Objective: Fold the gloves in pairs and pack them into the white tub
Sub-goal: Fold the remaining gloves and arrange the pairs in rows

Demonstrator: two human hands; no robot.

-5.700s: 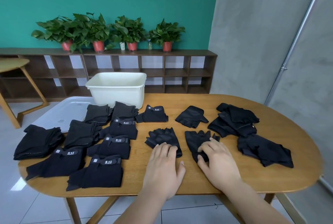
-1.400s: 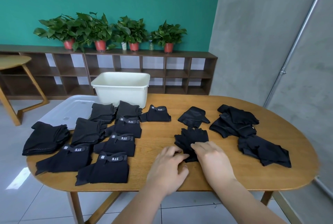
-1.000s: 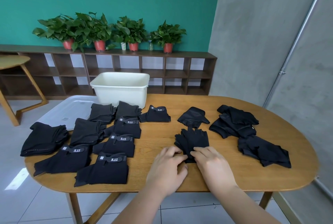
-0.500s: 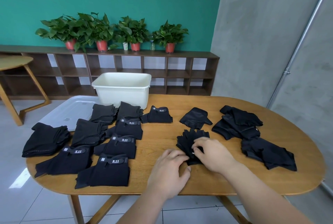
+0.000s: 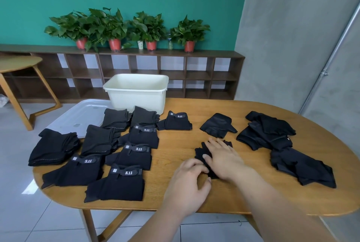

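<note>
Oval wooden table (image 5: pixel 175 150), teal-walled room — right hand (image 5: pixel 224 156) presses flat, fingers spread, on stacked black fingerless gloves (image 5: pixel 199 153) lying lengthwise away from the person; left hand (image 5: pixel 187 181) pinches their near end — white plastic tub (image 5: pixel 136 95) stands well beyond, far-left.

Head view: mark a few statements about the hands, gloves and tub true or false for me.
1. The right hand lies flat on a glove pair. True.
2. The tub stands on the floor. False: it stands at the far edge of the table.
3. A lid lies left of the tub. True.
4. The 5.11 gloves lie right of the hands. False: they lie to the left.
5. The left hand rests on the tub. False: its fingers curl at the near edge of the glove pair.
</note>
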